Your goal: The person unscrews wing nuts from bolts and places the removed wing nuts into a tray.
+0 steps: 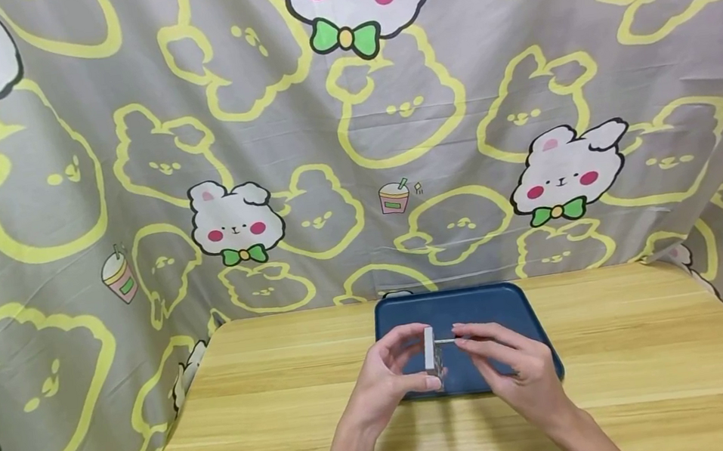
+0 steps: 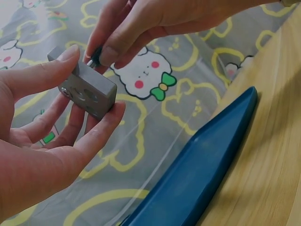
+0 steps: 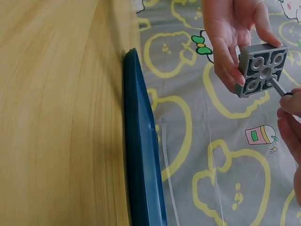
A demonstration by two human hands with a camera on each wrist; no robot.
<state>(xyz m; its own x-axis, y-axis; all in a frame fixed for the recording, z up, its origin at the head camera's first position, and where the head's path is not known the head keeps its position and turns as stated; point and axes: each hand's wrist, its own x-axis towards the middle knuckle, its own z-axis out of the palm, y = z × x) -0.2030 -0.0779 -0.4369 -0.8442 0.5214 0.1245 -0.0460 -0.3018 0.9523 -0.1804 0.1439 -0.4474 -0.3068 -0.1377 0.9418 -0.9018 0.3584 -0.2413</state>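
My left hand [image 1: 382, 379] holds a small grey square block [image 1: 429, 350] by its edges, standing upright above the tray. In the right wrist view, the block's face [image 3: 257, 75] shows round recesses near the corners and a ring in the middle. Between thumb and fingertips, my right hand [image 1: 520, 364] pinches a thin metal rod [image 1: 445, 341] with a dark end. The rod's tip meets the block's face near one corner recess; how deep it sits cannot be told. From the left wrist view, holes also show on the block's other side [image 2: 84, 96].
Behind and below the hands, a blue tray [image 1: 464, 307] lies on the wooden table [image 1: 274, 397]. A grey curtain [image 1: 296, 143] with rabbit drawings hangs along the table's back and sides.
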